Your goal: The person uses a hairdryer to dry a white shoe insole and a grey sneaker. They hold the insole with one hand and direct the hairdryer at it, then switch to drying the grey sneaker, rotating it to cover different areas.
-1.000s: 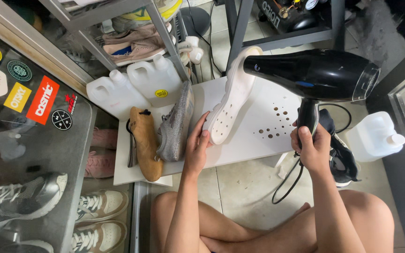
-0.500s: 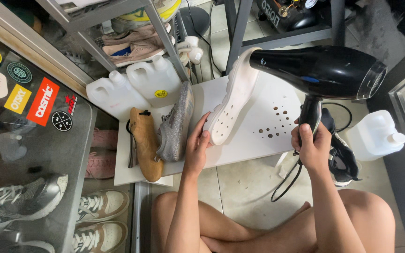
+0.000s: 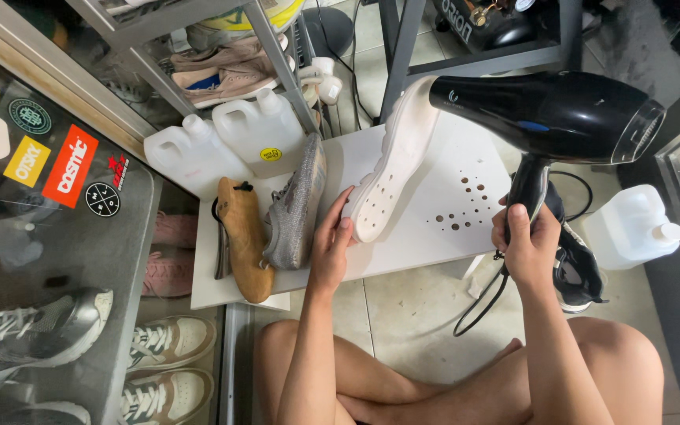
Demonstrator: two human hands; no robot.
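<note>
My right hand (image 3: 526, 245) grips the handle of a black hair dryer (image 3: 548, 114), whose nozzle points left at a white shoe sole (image 3: 391, 165). The sole stands tilted on a low white table (image 3: 450, 236) with small holes in its top. My left hand (image 3: 332, 240) holds the sole's near end with the fingers, close to a grey knit shoe upper (image 3: 297, 208). A wooden shoe last (image 3: 243, 236) lies left of the upper on the same table.
Two white plastic jugs (image 3: 230, 138) stand behind the table and another jug (image 3: 631, 228) at right. A dark shoe (image 3: 576, 264) lies by the dryer's cord. A metal shelf with shoes (image 3: 214, 71) is behind; sneakers (image 3: 33, 334) show at left.
The hair dryer has shifted slightly to the right and the view has moved a little; both hands keep their hold.
</note>
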